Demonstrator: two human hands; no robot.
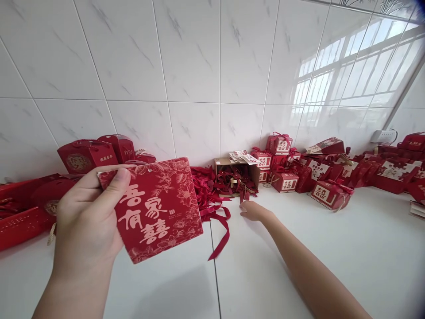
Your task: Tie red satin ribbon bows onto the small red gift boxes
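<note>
My left hand [88, 208] is closed on the left edge of a square red card [179, 199], thumb on its front. Pale floral line art and Chinese characters cover the card, which is held tilted above the table. My right hand [253, 211] reaches forward to a small open cardboard box [255, 176] by the wall. Its fingers are pinched at a dark red strip [245, 196] hanging over the box's front. Dark red pieces [229, 177] fill the box. Loose red ribbons [204, 184] lie heaped on its left, one curling toward me [226, 235].
Pale printed cards [244, 156] rest on the box. Small red boxes [279, 145] are stacked to its right, with one [332, 195] further forward. More red boxes [86, 156] and a red tray [20, 228] stand at left. A tiled wall [192, 66] backs the white table [265, 274].
</note>
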